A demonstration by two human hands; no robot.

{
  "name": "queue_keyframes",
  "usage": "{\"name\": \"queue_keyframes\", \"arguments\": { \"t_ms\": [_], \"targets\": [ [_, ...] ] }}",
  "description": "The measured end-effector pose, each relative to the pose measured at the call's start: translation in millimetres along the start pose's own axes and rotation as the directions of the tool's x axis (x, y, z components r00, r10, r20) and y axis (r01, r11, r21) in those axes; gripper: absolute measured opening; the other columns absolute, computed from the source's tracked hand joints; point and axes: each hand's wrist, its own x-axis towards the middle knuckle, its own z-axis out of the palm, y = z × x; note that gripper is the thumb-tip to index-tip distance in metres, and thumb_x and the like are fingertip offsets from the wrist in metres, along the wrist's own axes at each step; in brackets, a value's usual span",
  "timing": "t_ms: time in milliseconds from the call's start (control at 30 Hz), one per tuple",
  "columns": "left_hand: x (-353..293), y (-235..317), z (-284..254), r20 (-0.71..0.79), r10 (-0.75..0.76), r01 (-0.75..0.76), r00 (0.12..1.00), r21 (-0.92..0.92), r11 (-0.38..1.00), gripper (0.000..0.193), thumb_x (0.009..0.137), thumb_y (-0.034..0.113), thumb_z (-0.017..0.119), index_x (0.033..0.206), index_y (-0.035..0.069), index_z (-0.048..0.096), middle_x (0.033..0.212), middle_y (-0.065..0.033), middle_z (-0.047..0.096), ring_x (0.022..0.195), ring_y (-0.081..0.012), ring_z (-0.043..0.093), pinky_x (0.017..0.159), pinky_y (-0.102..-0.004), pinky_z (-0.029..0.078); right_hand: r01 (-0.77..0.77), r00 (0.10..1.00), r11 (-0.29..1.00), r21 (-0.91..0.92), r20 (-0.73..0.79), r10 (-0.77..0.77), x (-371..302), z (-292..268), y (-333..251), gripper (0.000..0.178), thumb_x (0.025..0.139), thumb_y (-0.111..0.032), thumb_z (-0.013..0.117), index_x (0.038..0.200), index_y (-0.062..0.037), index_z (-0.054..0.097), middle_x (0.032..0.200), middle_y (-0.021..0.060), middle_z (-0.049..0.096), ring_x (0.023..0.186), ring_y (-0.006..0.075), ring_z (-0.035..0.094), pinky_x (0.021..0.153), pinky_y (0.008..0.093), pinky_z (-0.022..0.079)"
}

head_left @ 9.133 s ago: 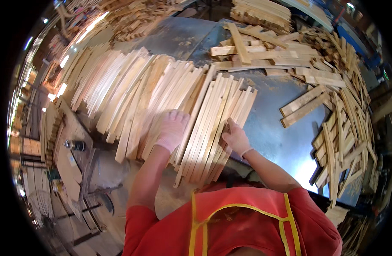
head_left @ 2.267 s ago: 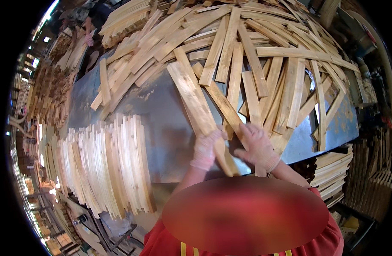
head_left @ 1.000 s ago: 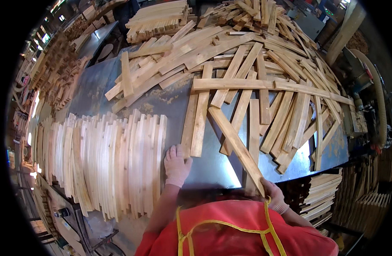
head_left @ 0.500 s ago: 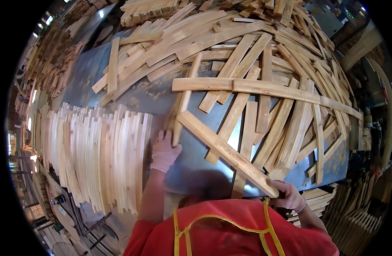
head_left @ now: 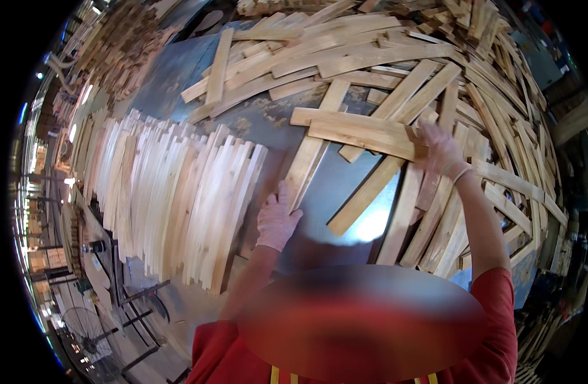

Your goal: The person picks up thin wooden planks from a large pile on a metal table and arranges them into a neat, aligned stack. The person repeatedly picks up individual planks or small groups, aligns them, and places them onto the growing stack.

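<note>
Gripping a slat [head_left: 310, 163] at six o'clock, my left hand [head_left: 277, 221] has stayed; my right hand [head_left: 442, 150] has risen to two o'clock, closed on a wide board [head_left: 361, 131] on the counter [head_left: 345, 192].

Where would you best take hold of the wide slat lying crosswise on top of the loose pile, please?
Probably at its right end, from the right: the wide slat lies on top, and the right hand already rests there. The left hand touches a narrower slat running under it.

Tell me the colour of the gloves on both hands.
White, or pale off-white, on the left hand and right hand; the head view shows it.
</note>
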Motion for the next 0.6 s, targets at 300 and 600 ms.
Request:
{"name": "queue_keyframes", "arguments": {
  "t_ms": [300, 600],
  "targets": [
    [-56, -62, 20, 0.185, 0.373, 0.276, 0.909, -0.939, -0.206, 0.079, 0.097, 0.017, 0.073, 0.167, 0.014, 0.036, 0.126, -0.0090, 0.067, 0.097, -0.0168, 0.070, 0.072, -0.0379, 0.064, -0.107, 0.992, 0.869, 0.484, 0.110, 0.060, -15, 9, -90, 0.078, 0.094, -0.026, 0.077, 0.162, -0.0092, 0.043, 0.134, 0.0163, 0.069, 0.119, 0.0295, 0.068, 0.103, 0.0392, 0.053],
    [-164, -164, 34, 0.144, 0.198, 0.142, 0.970, -0.990, 0.023, 0.063, 0.098, 0.018, 0.064, 0.159, 0.011, 0.048, 0.110, -0.0061, 0.069, 0.094, -0.0146, 0.065, 0.085, -0.0298, 0.056, -0.252, 0.964, 0.114, 0.961, 0.239, 0.116, -152, 141, -370, 0.087, 0.104, -0.026, 0.068, 0.169, -0.0014, 0.015, 0.131, 0.0176, 0.065, 0.106, 0.0207, 0.066, 0.091, 0.0341, 0.056]
  ]
}}
